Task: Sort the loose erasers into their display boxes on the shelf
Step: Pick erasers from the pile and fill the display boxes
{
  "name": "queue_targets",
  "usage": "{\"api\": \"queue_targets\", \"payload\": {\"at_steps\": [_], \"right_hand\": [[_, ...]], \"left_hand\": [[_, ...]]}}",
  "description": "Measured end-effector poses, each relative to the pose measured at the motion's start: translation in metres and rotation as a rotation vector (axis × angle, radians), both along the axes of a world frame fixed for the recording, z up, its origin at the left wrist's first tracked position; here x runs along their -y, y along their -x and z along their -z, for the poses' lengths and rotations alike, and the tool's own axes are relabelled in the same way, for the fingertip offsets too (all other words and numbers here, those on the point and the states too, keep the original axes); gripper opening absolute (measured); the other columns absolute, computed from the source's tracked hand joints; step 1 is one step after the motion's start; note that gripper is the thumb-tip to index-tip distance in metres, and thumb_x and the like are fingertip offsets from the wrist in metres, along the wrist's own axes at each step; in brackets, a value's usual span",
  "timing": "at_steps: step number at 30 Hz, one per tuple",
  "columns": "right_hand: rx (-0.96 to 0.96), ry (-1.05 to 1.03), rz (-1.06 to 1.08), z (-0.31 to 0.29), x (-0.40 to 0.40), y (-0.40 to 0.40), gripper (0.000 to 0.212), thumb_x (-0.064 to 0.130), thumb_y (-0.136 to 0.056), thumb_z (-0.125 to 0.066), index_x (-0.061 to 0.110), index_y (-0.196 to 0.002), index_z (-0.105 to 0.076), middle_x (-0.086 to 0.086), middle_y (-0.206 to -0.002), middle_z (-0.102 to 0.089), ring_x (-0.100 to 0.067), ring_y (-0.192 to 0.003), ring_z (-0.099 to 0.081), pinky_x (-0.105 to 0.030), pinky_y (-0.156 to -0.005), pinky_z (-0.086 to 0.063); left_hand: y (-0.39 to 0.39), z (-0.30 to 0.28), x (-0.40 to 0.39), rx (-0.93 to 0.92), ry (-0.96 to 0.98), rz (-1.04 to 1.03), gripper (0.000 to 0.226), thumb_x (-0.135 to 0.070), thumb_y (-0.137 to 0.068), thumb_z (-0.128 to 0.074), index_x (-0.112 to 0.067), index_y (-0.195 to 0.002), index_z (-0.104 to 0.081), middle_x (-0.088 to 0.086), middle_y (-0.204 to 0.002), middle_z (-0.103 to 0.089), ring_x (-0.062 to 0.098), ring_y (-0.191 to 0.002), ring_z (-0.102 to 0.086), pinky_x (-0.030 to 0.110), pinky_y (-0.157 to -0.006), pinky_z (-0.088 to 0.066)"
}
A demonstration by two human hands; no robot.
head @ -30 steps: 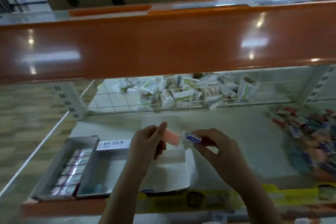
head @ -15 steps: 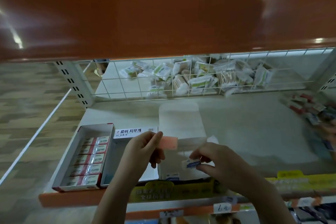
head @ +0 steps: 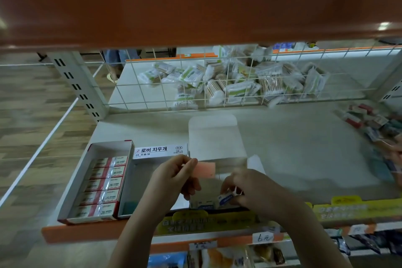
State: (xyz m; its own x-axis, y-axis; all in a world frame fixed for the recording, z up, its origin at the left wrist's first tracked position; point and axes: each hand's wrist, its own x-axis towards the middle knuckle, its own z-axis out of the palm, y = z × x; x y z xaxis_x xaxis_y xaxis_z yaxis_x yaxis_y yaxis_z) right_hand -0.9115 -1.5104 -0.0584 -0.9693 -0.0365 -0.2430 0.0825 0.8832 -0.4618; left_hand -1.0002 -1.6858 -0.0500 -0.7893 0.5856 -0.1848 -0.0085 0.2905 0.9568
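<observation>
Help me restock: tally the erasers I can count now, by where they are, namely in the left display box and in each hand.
Red-and-white erasers in the left display box: 5
Pink eraser held by the left hand: 1
Blue-and-white sleeved eraser held by the right hand: 1
Total: 7
The blurred pile at the far right is left out.

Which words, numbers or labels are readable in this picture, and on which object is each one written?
"로버 지우개", with "36" beside it: raised white box flap.
"2B": erasers in the red and white display box.
"6元": handwritten price tag on the shelf edge.
Blurred, unreadable: yellow shelf strip, blue-labelled eraser in the right hand, small flap print.
</observation>
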Motion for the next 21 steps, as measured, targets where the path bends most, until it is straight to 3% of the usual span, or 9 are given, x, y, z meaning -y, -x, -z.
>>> {"api": "queue_targets", "payload": {"at_steps": [5,9,15,21], "right_hand": [[0.064,0.071,-0.004,0.0,-0.005,0.0,0.023,0.019,-0.089,-0.059,0.023,-0.111,-0.064,0.008,-0.107,-0.059,0.0,-0.087,-0.054,-0.006,-0.07,-0.04],[0.141,0.153,-0.005,-0.002,-0.006,0.0,0.024,0.025,-0.091,-0.058,0.023,-0.113,-0.064,0.009,-0.107,-0.062,0.0,-0.09,-0.058,-0.013,-0.08,-0.048],[0.137,0.15,0.019,-0.001,-0.003,0.003,0.022,0.017,-0.091,-0.057,0.02,-0.111,-0.067,0.007,-0.11,-0.064,0.001,-0.087,-0.056,-0.009,-0.08,-0.044],[0.131,0.094,0.037,0.0,0.004,0.006,0.023,0.018,-0.09,-0.058,0.021,-0.111,-0.065,0.006,-0.112,-0.063,-0.005,-0.095,-0.058,-0.014,-0.085,-0.044]], "left_hand": [[0.0,0.0,0.0,-0.005,0.013,0.007,0.017,-0.017,-0.095,-0.047,-0.008,-0.086,-0.059,0.003,-0.058,-0.066,0.012,-0.049,-0.057,0.021,-0.048,-0.047],[-0.001,-0.001,0.0,-0.006,0.019,0.021,0.016,-0.017,-0.095,-0.047,-0.009,-0.087,-0.058,0.001,-0.057,-0.065,0.01,-0.048,-0.057,0.02,-0.049,-0.047],[0.0,-0.001,-0.001,-0.005,0.025,0.032,0.016,-0.018,-0.095,-0.048,-0.008,-0.088,-0.059,0.003,-0.06,-0.066,0.011,-0.05,-0.058,0.021,-0.049,-0.047],[0.0,-0.001,-0.004,0.0,0.038,0.069,0.016,-0.019,-0.094,-0.048,-0.009,-0.089,-0.059,0.003,-0.061,-0.067,0.014,-0.053,-0.059,0.024,-0.051,-0.049]]}}
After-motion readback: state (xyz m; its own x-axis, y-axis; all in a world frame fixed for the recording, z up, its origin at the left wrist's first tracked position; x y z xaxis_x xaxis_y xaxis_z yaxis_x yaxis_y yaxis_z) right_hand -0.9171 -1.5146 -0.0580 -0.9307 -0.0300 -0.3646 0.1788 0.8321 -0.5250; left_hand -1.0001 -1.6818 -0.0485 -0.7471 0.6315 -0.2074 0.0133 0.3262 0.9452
